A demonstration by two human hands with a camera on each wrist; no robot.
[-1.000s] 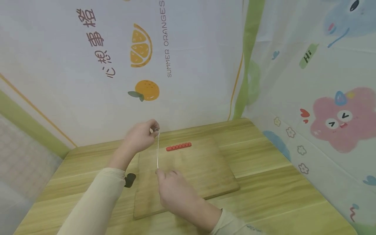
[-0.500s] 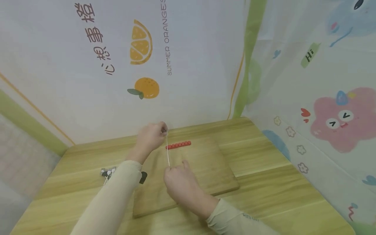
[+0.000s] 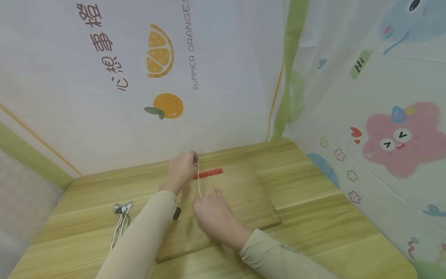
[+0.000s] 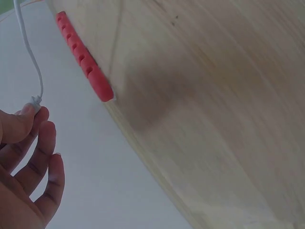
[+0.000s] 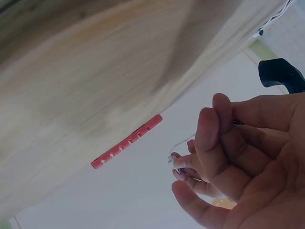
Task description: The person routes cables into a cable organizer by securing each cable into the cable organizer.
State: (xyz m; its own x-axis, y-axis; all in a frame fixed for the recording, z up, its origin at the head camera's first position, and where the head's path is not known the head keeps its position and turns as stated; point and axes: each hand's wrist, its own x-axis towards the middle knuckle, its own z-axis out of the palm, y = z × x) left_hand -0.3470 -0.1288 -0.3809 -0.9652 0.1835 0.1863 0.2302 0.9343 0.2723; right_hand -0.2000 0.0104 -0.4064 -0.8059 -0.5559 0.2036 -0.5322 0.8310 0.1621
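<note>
My left hand [image 3: 182, 170] pinches one end of a thin white cable [image 3: 199, 182] between thumb and forefinger; a small pale lump shows there in the left wrist view. Lower down, the cable is pinched by my right hand [image 3: 216, 217], so it runs fairly straight between the two. Both hands are over a wooden board [image 3: 244, 193]. A red slotted strip [image 3: 213, 172], which looks like a cable holder, lies near the board's far edge. The cable crosses in front of its left end in the head view. In the right wrist view, my right fingers [image 5: 209, 133] hide their grip.
On the table [image 3: 83, 224] to the left lies a bunch of cables [image 3: 118, 228] with grey and white plug ends. A black piece [image 3: 177, 213] sits by my left wrist. A printed cloth [image 3: 226, 97] hangs behind the table, another on the right.
Both hands have shifted right with the cable, which now passes before the red strip's left end. My left hand has come slightly lower in view. The bunch of cables has come into view.
</note>
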